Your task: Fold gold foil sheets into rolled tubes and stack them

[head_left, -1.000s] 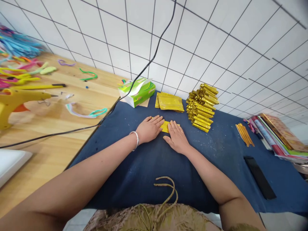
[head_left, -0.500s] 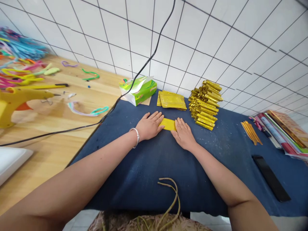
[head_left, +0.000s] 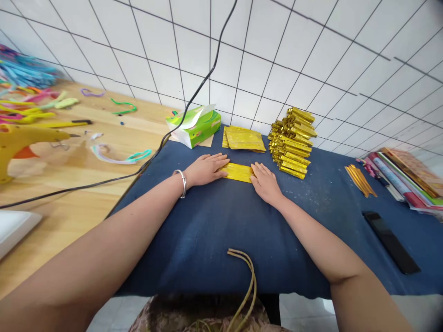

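A sheet of gold foil paper [head_left: 237, 172] lies flat on the dark blue cloth [head_left: 221, 216]. My left hand [head_left: 206, 169], a silver bangle at its wrist, rests flat with fingers stretched over the sheet's left end. On the right end lie the outstretched fingers of my right hand [head_left: 266, 183]. Just behind them is a small stack of flat gold sheets [head_left: 244, 139]. A pile of narrow folded gold strips [head_left: 292, 145] stands to its right against the wall.
A green tissue box [head_left: 199, 127] sits behind my left hand, with a black cable [head_left: 211, 69] hanging across it. A yellow glue gun [head_left: 20, 143] and pipe cleaners [head_left: 27, 71] lie at the left. Rightward are bronze-coloured strips [head_left: 360, 180], a black phone [head_left: 391, 242] and stacked books [head_left: 411, 177].
My hands have slid apart, the left one moving outward most, so more of the gold sheet shows between them. The view has shifted slightly.
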### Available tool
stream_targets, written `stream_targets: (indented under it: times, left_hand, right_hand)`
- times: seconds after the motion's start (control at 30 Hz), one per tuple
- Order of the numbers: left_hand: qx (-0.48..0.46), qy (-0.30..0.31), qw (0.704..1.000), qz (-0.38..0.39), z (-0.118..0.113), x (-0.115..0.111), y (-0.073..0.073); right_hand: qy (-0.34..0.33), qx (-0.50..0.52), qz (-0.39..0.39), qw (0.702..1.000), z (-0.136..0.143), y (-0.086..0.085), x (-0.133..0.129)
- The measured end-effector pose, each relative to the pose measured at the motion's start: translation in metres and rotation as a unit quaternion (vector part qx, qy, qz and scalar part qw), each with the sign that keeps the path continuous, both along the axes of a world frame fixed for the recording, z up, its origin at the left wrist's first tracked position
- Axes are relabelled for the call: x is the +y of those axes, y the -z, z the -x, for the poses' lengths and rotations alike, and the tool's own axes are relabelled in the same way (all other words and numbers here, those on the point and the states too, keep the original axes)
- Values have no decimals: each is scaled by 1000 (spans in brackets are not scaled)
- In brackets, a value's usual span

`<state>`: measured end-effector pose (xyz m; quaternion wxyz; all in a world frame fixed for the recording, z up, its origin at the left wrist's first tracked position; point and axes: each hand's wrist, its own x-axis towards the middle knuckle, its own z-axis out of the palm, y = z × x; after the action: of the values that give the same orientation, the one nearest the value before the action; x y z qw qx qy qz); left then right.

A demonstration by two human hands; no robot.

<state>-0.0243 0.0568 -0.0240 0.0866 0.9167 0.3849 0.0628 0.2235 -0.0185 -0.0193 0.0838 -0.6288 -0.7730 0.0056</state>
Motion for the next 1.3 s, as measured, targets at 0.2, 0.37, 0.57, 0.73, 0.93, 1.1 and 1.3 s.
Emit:
stream_targets:
  times: [0.2,0.37,0.57,0.73,0.93,1.1,1.3]
  left_hand:
    - [-20,-8,1000,11,13,13,5]
    - [-33,-31,999,26,19,15,4]
    - [-44,-41,997,43,19,15,0]
    - [-43,-28,997,60,22,19,-3]
    - [-31,-35,997,67,22,21,-4]
    - [-32,-35,997,65,20,20,-5]
    - [-38,-39,996,66,20,20,-5]
  right_hand:
    - [11,36,-20,999,-3,5,-1]
    - [20,63,-27,997,-7,7,-3]
    - [31,75,-35,996,-10,7,-10]
    - [45,103,-37,993,-16,8,-14]
    - [44,119,-40,991,-19,9,-14]
    - [38,124,-47,990,-19,10,-15]
    - [28,155,-63,985,-18,9,-18]
